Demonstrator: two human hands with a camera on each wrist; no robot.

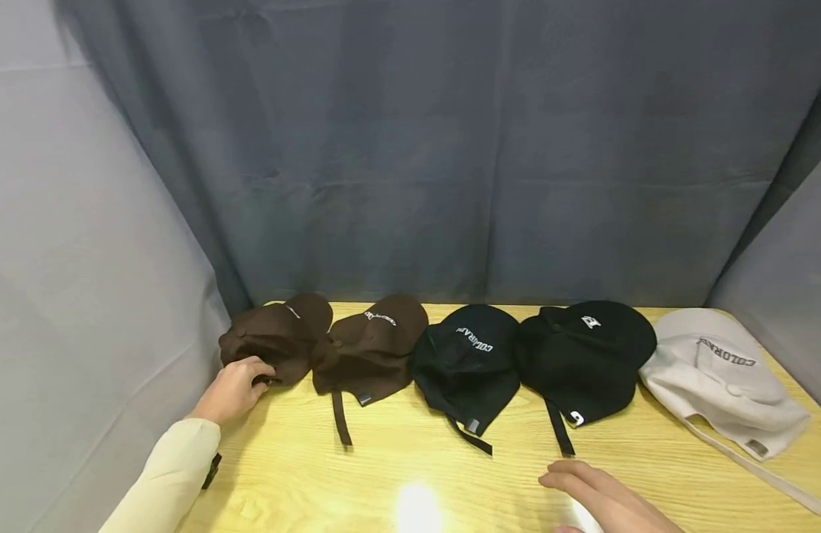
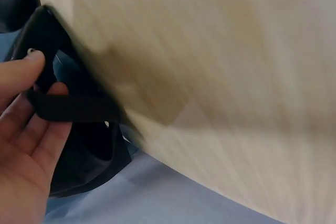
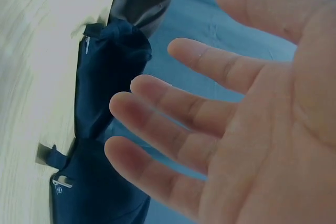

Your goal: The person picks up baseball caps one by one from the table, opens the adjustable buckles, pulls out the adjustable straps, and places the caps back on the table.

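Observation:
A row of baseball caps lies along the back of the table. My left hand (image 1: 235, 389) is at the leftmost brown cap (image 1: 263, 337) and grips its back edge. In the left wrist view the cap's dark strap (image 2: 79, 107) crosses the fingers (image 2: 44, 140), and the thumb lies on the fabric above it. Over the table's front right, my right hand (image 1: 606, 494) holds nothing; its fingers (image 3: 199, 114) are spread and slightly bent in the right wrist view.
Rightward from there lie another brown cap (image 1: 373, 352), a black cap (image 1: 466, 370), a second black cap (image 1: 583, 363) and a light beige cap (image 1: 723, 370), their straps trailing forward on the wooden table (image 1: 317, 481). A grey curtain (image 1: 410, 170) hangs behind.

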